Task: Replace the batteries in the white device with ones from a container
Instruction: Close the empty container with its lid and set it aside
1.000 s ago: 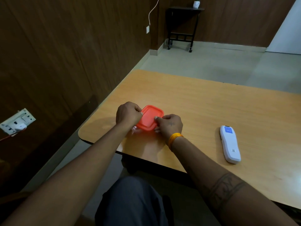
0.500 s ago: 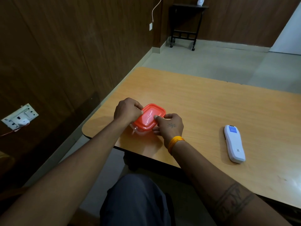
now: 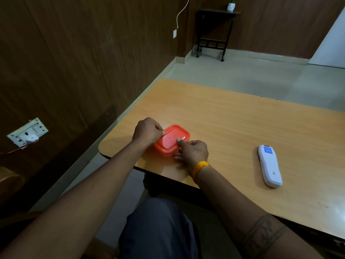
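A small container with an orange-red lid (image 3: 172, 138) sits near the table's front left corner. My left hand (image 3: 146, 131) grips the lid's left edge, thumb on the rim. My right hand (image 3: 193, 151) holds the container's near right side, its thumb pressing on top of the lid. The lid lies on the container; what is inside is hidden. The white device (image 3: 269, 165), long and slim with a blue label at its far end, lies flat on the table to the right, well apart from both hands.
The wooden table (image 3: 233, 124) stretches right and away. A dark wood-panelled wall runs along the left with a socket plate (image 3: 28, 132). My lap is below the table's front edge. A dark side table (image 3: 214, 27) stands at the far wall.
Both hands stay on the container. My right thumb has shifted further onto the top of the lid. The device has not moved.
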{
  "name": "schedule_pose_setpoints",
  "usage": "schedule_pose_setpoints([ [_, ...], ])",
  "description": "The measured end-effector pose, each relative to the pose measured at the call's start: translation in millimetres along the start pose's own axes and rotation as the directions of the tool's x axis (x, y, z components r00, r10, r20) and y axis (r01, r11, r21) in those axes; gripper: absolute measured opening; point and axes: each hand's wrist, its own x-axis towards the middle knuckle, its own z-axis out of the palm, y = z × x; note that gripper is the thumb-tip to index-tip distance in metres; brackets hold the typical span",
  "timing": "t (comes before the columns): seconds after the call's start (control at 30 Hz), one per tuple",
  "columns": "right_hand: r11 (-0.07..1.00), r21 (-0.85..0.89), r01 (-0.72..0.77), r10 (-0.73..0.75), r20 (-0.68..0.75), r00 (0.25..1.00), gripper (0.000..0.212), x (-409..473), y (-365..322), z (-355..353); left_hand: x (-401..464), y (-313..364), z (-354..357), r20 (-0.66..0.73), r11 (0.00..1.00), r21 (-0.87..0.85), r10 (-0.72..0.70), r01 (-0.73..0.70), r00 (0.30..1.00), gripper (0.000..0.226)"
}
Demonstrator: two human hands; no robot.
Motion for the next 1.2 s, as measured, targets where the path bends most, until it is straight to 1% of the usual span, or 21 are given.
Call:
schedule_pose_setpoints([
  [0.07, 0.999, -0.036, -0.016, 0.016, 0.002, 1.0, 0.037, -0.5, 0.3, -1.3, -2.8, 1.4, 0.6, 0.03, 1.0, 0.022, -0.018, 0.018, 0.999, 0.016],
  [0.1, 0.998, -0.059, -0.002, 0.002, -0.006, 1.0, 0.035, -0.9, 0.7, -2.6, -3.9, 1.7, 1.1, 0.042, 1.0, 0.002, -0.023, 0.023, 0.999, 0.016],
  [0.17, 0.988, -0.119, 0.093, -0.097, -0.021, 0.995, 0.034, 0.8, 1.5, -4.8, -8.4, 2.3, 2.6, 0.063, 0.994, -0.102, -0.037, 0.043, 0.997, 0.021],
  [0.23, 0.967, -0.173, 0.186, -0.185, 0.026, 0.982, 0.037, -0.1, 0.1, -7.6, -17.3, 3.3, 4.8, 0.07, 0.975, -0.212, -0.053, 0.067, 0.996, 0.035],
  [0.27, 0.964, -0.166, 0.207, -0.197, 0.073, 0.978, 0.037, -2.1, -1.2, -9.1, -22.2, 3.7, 6.5, 0.068, 0.965, -0.249, -0.064, 0.079, 0.996, 0.046],
  [0.33, 0.966, -0.143, 0.213, -0.195, 0.131, 0.972, 0.039, -6.2, -3.1, -14.0, -33.3, 5.4, 9.7, 0.051, 0.957, -0.266, -0.11, 0.12, 0.993, 0.067],
  [0.4, 0.963, -0.148, 0.227, -0.209, 0.127, 0.97, 0.039, -8.5, -3.2, -19.9, -45.1, 7.5, 13.9, 0.02, 0.958, -0.258, -0.122, 0.123, 0.992, 0.075],
  [0.47, 0.958, -0.181, 0.222, -0.209, 0.087, 0.974, 0.045, -11.3, -1.9, -22.7, -59.1, 11.8, 19.7, -0.005, 0.96, -0.269, -0.085, 0.08, 0.996, 0.072],
  [0.53, 0.963, -0.179, 0.204, -0.202, 0.031, 0.979, 0.07, -16.1, -3.8, -22.3, -72.4, 16.8, 27.4, -0.013, 0.953, -0.297, -0.058, 0.051, 0.998, 0.071],
  [0.57, 0.958, -0.182, 0.222, -0.223, 0.015, 0.975, 0.081, -18.0, -4.9, -22.4, -76.9, 18.4, 31.5, -0.008, 0.944, -0.325, -0.057, 0.052, 0.998, 0.072],
  [0.6, 0.945, -0.192, 0.264, -0.267, 0.008, 0.964, 0.084, -17.6, -3.8, -22.7, -80.3, 19.6, 34.4, 0.001, 0.933, -0.355, -0.067, 0.063, 0.998, 0.073],
  [0.67, 0.918, -0.201, 0.341, -0.346, 0.008, 0.938, 0.078, -21.3, -2.0, -26.2, -84.6, 21.0, 37.6, 0.013, 0.914, -0.397, -0.082, 0.081, 0.997, 0.072],
  [0.83, 0.906, -0.226, 0.357, -0.363, 0.017, 0.932, 0.074, -18.6, 6.1, -33.9, -90.8, 21.0, 38.3, 0.049, 0.89, -0.44, -0.106, 0.116, 0.993, 0.072],
  [0.93, 0.871, -0.292, 0.395, -0.393, 0.067, 0.917, 0.068, -21.2, 4.4, -39.1, -88.5, 24.8, 30.5, 0.079, 0.893, -0.428, -0.116, 0.139, 0.99, 0.076],
  [1.03, 0.856, -0.351, 0.379, -0.358, 0.126, 0.925, 0.067, -24.2, 6.8, -39.4, -84.9, 24.3, 26.0, 0.058, 0.907, -0.397, -0.125, 0.137, 0.99, 0.078],
  [1.13, 0.899, -0.315, 0.306, -0.273, 0.144, 0.951, 0.081, -24.7, 8.0, -36.0, -85.5, 21.8, 25.9, 0.048, 0.932, -0.346, -0.096, 0.107, 0.994, 0.082],
  [1.2, 0.905, -0.285, 0.315, -0.285, 0.141, 0.948, 0.079, -24.9, 8.5, -33.6, -86.7, 20.9, 24.3, 0.068, 0.927, -0.356, -0.103, 0.121, 0.992, 0.081],
])
